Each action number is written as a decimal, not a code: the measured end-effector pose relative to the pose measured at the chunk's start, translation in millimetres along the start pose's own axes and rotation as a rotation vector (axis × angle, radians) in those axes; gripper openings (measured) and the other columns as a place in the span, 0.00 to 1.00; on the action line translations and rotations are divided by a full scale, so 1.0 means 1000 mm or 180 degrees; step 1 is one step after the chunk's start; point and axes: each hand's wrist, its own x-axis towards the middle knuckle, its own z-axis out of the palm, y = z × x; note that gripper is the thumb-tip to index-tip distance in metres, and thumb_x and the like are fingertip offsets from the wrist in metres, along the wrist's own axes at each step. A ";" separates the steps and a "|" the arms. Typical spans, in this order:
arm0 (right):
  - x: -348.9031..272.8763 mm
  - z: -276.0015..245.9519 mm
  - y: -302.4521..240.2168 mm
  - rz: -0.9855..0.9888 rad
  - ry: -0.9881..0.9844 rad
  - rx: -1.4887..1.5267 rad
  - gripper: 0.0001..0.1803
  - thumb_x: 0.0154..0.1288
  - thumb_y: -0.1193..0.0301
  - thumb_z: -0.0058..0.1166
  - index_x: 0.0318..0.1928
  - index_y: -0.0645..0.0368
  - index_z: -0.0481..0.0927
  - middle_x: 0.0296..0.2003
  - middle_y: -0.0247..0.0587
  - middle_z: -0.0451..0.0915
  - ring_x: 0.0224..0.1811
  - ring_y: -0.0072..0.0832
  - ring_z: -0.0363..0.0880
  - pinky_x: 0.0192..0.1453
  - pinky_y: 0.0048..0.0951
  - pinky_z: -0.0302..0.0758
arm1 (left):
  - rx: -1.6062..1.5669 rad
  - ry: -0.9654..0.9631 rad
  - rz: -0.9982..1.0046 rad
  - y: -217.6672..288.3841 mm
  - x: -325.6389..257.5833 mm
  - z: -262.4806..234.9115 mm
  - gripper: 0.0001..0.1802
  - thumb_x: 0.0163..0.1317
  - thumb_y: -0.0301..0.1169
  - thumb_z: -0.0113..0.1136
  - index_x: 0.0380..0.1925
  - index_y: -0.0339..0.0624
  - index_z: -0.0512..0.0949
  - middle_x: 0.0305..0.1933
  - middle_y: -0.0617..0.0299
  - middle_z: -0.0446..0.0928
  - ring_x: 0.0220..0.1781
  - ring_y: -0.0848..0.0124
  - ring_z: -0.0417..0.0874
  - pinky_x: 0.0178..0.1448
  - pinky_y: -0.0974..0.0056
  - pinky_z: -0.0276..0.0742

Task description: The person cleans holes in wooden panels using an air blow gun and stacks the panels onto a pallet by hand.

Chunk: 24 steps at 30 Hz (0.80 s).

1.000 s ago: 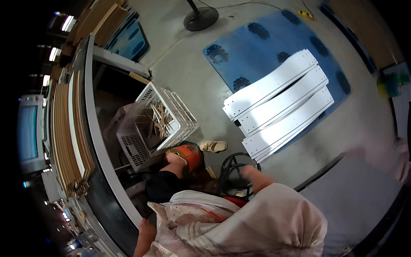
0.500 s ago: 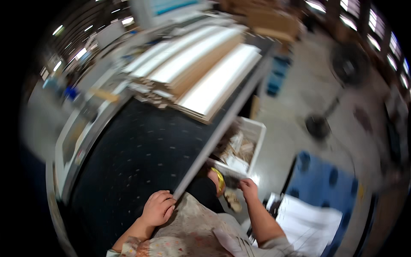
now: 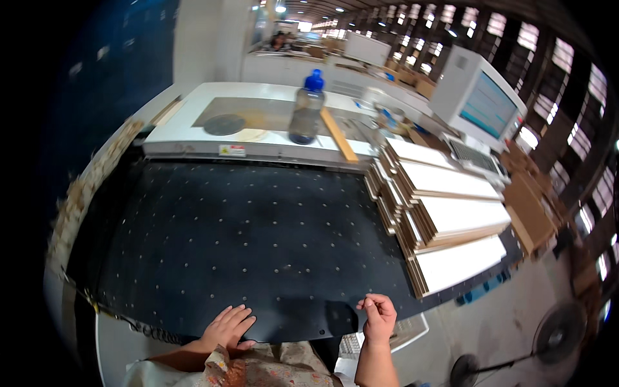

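My left hand lies palm down on the near edge of a black worktable dotted with small pale studs, its fingers stretched out. Over the same edge, farther right, my right hand is raised with the fingers curled in and the thumb against them. Nothing shows in its grasp. The closest things to it are stacked white-faced boards with brown edges, piled in several rows on the table's right side. Neither hand touches the boards.
Behind the black surface, a white machine bed carries a blue-capped bottle and a wooden strip. A monitor and keyboard stand at back right. At lower right are a floor fan and a white crate.
My view has swung left, so the table now faces me and the boards sit to the right. My right hand has come from beside the table to over its near edge.
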 end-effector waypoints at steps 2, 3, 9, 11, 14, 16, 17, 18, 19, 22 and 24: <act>0.016 0.009 0.004 -0.0001 -0.0243 -0.0110 0.03 0.62 0.79 0.51 0.36 0.65 0.76 0.31 0.40 0.77 0.32 0.25 0.77 0.40 0.25 0.75 | -0.0046 0.0241 -0.0071 -0.003 0.001 0.003 0.30 0.54 0.48 0.57 0.52 0.41 0.71 0.60 0.53 0.67 0.66 0.57 0.61 0.69 0.51 0.53; 0.023 0.011 0.004 -0.0067 -0.0328 -0.0202 0.02 0.62 0.79 0.51 0.34 0.65 0.76 0.31 0.40 0.77 0.32 0.25 0.77 0.40 0.26 0.75 | -0.0031 0.0298 -0.0052 -0.003 0.001 0.002 0.28 0.54 0.48 0.58 0.51 0.42 0.73 0.59 0.54 0.68 0.66 0.58 0.62 0.69 0.51 0.55; 0.088 0.004 -0.019 -0.0523 -0.0121 -0.1067 0.07 0.65 0.73 0.49 0.30 0.62 0.74 0.28 0.38 0.77 0.31 0.23 0.74 0.41 0.24 0.71 | 0.0494 0.1059 0.0080 -0.011 -0.005 0.014 0.22 0.52 0.48 0.59 0.42 0.48 0.76 0.50 0.60 0.73 0.57 0.64 0.71 0.59 0.56 0.68; 0.118 -0.010 -0.022 -0.0742 -0.0121 -0.1446 0.07 0.65 0.72 0.50 0.30 0.62 0.75 0.29 0.36 0.77 0.34 0.22 0.72 0.44 0.22 0.68 | 0.0420 0.1113 0.0091 -0.011 -0.007 0.013 0.19 0.54 0.48 0.56 0.39 0.49 0.76 0.48 0.62 0.73 0.57 0.66 0.71 0.57 0.58 0.69; 0.142 -0.043 -0.028 -0.1685 0.0230 -0.3597 0.07 0.56 0.78 0.54 0.36 0.65 0.75 0.38 0.43 0.77 0.42 0.32 0.73 0.52 0.34 0.67 | 0.0579 0.1395 0.0236 -0.014 -0.002 0.017 0.17 0.56 0.47 0.54 0.39 0.50 0.76 0.47 0.62 0.73 0.56 0.66 0.72 0.56 0.60 0.69; 0.147 -0.069 -0.023 -0.1651 0.0334 -0.4014 0.09 0.53 0.80 0.54 0.37 0.66 0.75 0.39 0.45 0.76 0.45 0.37 0.72 0.56 0.37 0.64 | 0.0162 0.1134 0.0213 -0.007 -0.002 0.000 0.19 0.52 0.42 0.60 0.40 0.43 0.77 0.49 0.57 0.73 0.58 0.60 0.70 0.58 0.55 0.68; 0.147 -0.082 -0.011 -0.1526 0.0251 -0.3815 0.09 0.54 0.81 0.53 0.37 0.65 0.75 0.38 0.45 0.76 0.44 0.36 0.72 0.55 0.36 0.66 | 0.0349 0.1290 0.0212 -0.010 -0.003 0.006 0.18 0.51 0.42 0.60 0.39 0.44 0.77 0.49 0.58 0.74 0.58 0.61 0.71 0.58 0.56 0.68; 0.148 -0.090 -0.002 -0.1388 0.0212 -0.3639 0.09 0.54 0.81 0.53 0.38 0.65 0.75 0.38 0.44 0.76 0.43 0.34 0.73 0.54 0.35 0.67 | 0.0528 0.1429 0.0255 -0.011 -0.003 0.014 0.17 0.51 0.42 0.60 0.38 0.44 0.77 0.48 0.58 0.74 0.57 0.62 0.71 0.58 0.56 0.68; 0.131 -0.073 -0.002 -0.0519 0.0191 -0.2881 0.09 0.54 0.82 0.52 0.38 0.65 0.75 0.37 0.43 0.75 0.42 0.32 0.73 0.51 0.31 0.70 | 0.0514 0.1428 0.0257 -0.009 -0.004 0.014 0.17 0.51 0.42 0.60 0.38 0.44 0.77 0.48 0.58 0.74 0.57 0.62 0.71 0.58 0.56 0.68; 0.091 -0.037 0.024 -0.1330 -0.0941 -0.3515 0.07 0.52 0.82 0.57 0.34 0.62 0.77 0.31 0.37 0.74 0.36 0.27 0.73 0.45 0.26 0.70 | 0.0552 0.1434 0.0114 -0.006 -0.006 0.009 0.14 0.53 0.42 0.55 0.36 0.50 0.75 0.47 0.66 0.74 0.55 0.68 0.72 0.55 0.63 0.69; 0.066 -0.006 0.034 -0.1071 -0.1071 -0.3196 0.05 0.51 0.82 0.57 0.30 0.63 0.76 0.33 0.40 0.76 0.39 0.29 0.74 0.48 0.28 0.70 | 0.0621 0.1422 0.0135 -0.006 -0.009 0.015 0.14 0.52 0.42 0.55 0.36 0.50 0.75 0.47 0.65 0.74 0.55 0.68 0.71 0.54 0.63 0.70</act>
